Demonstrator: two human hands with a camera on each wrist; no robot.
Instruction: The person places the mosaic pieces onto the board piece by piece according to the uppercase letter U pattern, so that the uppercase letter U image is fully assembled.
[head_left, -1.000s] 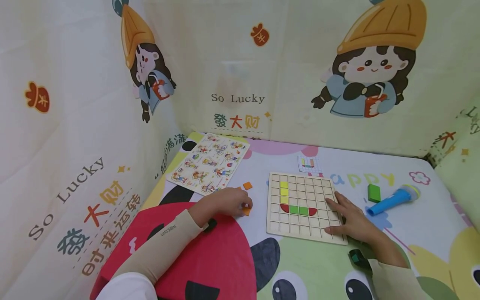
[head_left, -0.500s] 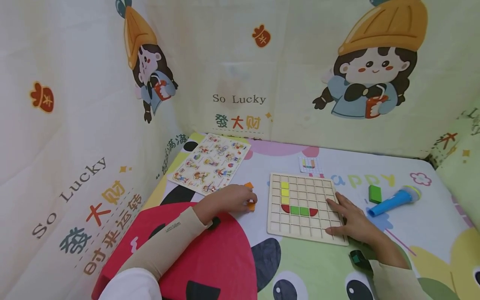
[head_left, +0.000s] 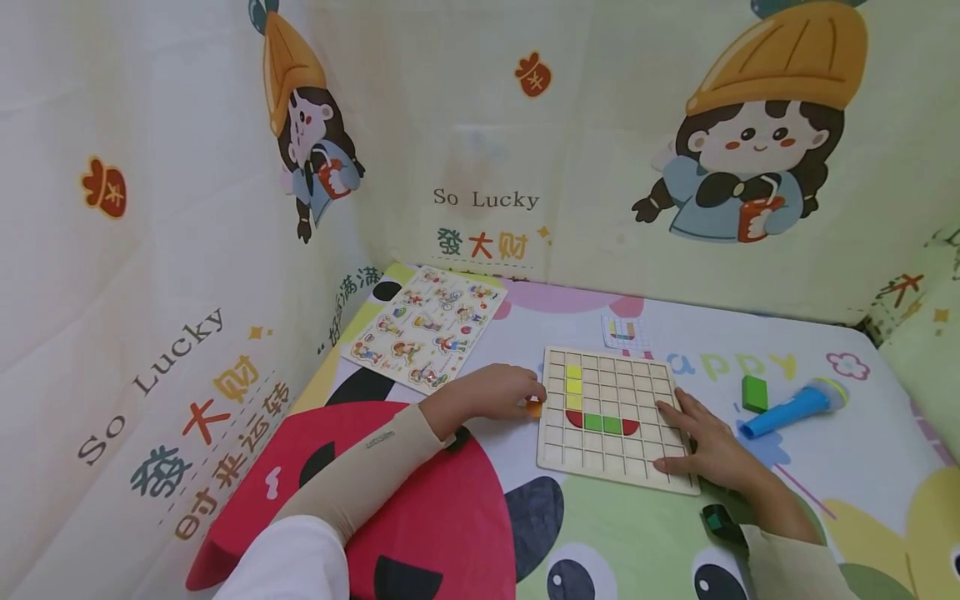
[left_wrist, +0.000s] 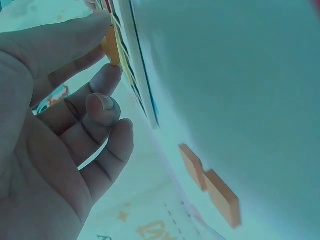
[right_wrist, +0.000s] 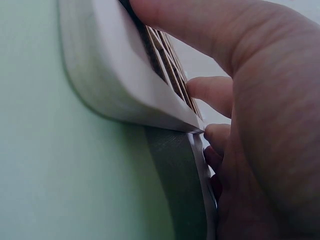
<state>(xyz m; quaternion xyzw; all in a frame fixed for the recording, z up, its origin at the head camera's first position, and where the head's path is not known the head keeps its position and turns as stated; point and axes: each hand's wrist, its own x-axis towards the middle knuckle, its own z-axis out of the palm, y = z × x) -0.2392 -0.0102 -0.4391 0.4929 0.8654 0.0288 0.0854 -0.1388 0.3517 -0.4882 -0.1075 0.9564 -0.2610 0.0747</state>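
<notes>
Left hand (head_left: 491, 395) pinches orange block (head_left: 533, 409); printed drapes (head_left: 600, 158) back the cartoon-patterned tabletop (head_left: 442, 500).

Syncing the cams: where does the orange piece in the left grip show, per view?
Head: orange piece below and right of centre, at the left edge of the grid board, partly hidden by the left grip.
Left wrist: upper left; not the two other orange pieces lower right.
Right wrist: not in it.
Shared landmark: the grid board, also in left wrist and right wrist.
</notes>
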